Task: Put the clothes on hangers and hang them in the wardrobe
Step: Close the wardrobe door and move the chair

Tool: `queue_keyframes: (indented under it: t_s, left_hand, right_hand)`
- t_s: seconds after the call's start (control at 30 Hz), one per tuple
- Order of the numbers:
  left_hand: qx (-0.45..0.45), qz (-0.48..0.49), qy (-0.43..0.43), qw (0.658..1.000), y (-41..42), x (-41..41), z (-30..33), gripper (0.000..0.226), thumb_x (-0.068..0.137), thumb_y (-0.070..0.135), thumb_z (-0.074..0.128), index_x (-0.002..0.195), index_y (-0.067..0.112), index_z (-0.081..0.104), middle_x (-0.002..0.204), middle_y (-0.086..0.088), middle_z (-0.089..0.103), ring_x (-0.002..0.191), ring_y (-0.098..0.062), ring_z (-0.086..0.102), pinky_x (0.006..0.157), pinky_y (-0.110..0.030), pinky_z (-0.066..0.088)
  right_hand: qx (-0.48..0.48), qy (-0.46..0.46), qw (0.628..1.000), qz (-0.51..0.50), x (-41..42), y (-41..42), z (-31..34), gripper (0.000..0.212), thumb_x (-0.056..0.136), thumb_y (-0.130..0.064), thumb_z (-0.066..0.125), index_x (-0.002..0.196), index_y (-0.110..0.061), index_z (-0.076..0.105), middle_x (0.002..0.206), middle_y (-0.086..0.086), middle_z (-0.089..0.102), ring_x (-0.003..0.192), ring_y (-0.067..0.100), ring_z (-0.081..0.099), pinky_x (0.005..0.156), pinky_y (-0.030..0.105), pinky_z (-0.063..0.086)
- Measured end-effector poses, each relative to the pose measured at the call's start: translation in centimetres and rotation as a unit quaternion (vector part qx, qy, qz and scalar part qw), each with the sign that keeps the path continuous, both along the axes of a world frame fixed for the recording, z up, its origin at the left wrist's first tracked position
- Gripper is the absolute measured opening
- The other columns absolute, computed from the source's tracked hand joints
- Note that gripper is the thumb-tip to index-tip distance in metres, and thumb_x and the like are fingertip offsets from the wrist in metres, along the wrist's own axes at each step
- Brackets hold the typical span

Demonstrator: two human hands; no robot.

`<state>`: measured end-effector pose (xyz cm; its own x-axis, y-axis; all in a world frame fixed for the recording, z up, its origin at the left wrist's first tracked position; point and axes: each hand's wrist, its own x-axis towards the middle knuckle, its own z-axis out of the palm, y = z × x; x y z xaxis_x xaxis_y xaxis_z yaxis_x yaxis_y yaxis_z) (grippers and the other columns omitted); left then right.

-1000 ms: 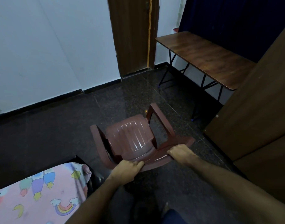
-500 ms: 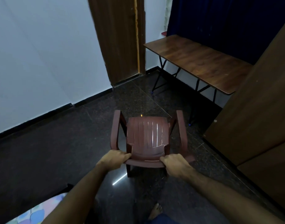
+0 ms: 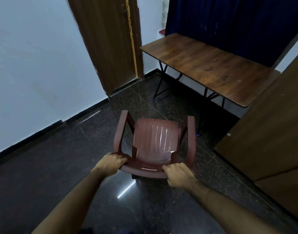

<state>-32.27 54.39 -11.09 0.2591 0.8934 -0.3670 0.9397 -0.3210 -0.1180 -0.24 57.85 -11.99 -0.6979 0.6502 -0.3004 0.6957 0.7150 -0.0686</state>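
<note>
A dark red plastic armchair (image 3: 155,137) stands on the dark floor in front of me, its seat facing away. My left hand (image 3: 109,163) grips the top of the backrest at its left end. My right hand (image 3: 177,174) grips the same backrest edge at its right end. The brown wooden wardrobe (image 3: 269,132) rises at the right, its door slanting toward me. No clothes or hangers are in view.
A wooden folding table (image 3: 205,65) on black legs stands beyond the chair against a dark blue curtain (image 3: 237,22). A brown door (image 3: 107,39) is set in the white wall (image 3: 35,65) at the back. Polished dark floor (image 3: 52,166) stretches to the left.
The chair has swung round from a slanted pose to square in front of me and moved away from the bed. The patterned bedsheet has left the view at the bottom left.
</note>
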Motion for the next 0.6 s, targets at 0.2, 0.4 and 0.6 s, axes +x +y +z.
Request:
queue_keyframes:
  t_s: [0.2, 0.4, 0.6]
  left_hand:
    - [0.016, -0.055, -0.019, 0.998, 8.4, -5.9, -0.5, 0.043, 0.095, 0.015, 0.049, 0.133, 0.034, 0.054, 0.132, 0.008, 0.062, 0.125, -0.013, 0.057, 0.108, -0.034, 0.038]
    - [0.030, -0.139, -0.037, 0.989, 18.7, -12.7, -2.0, 0.038, 0.092, 0.020, 0.054, 0.126, 0.035, 0.061, 0.125, 0.009, 0.068, 0.117, -0.014, 0.064, 0.102, -0.037, 0.046]
    - [0.056, -0.211, -0.030, 0.975, 28.5, -17.4, -3.3, 0.029, 0.093, 0.035, 0.051, 0.120, 0.039, 0.060, 0.117, 0.013, 0.069, 0.109, -0.010, 0.066, 0.098, -0.038, 0.048]
  right_hand:
    - [0.009, -0.001, 0.998, -0.066, -5.3, 5.4, -0.2, 0.024, 0.083, -0.020, 0.048, 0.106, -0.021, 0.056, 0.106, 0.005, 0.073, 0.096, 0.033, 0.070, 0.074, 0.039, 0.051]
    - [0.000, -0.012, 0.989, -0.150, -11.5, 11.1, 0.0, 0.027, 0.083, -0.019, 0.050, 0.110, -0.020, 0.056, 0.110, 0.004, 0.071, 0.099, 0.033, 0.069, 0.074, 0.039, 0.048]
    - [0.005, -0.010, 0.970, -0.242, -17.0, 16.0, 0.4, 0.026, 0.088, -0.022, 0.052, 0.113, -0.025, 0.058, 0.113, -0.002, 0.071, 0.102, 0.027, 0.069, 0.077, 0.038, 0.050]
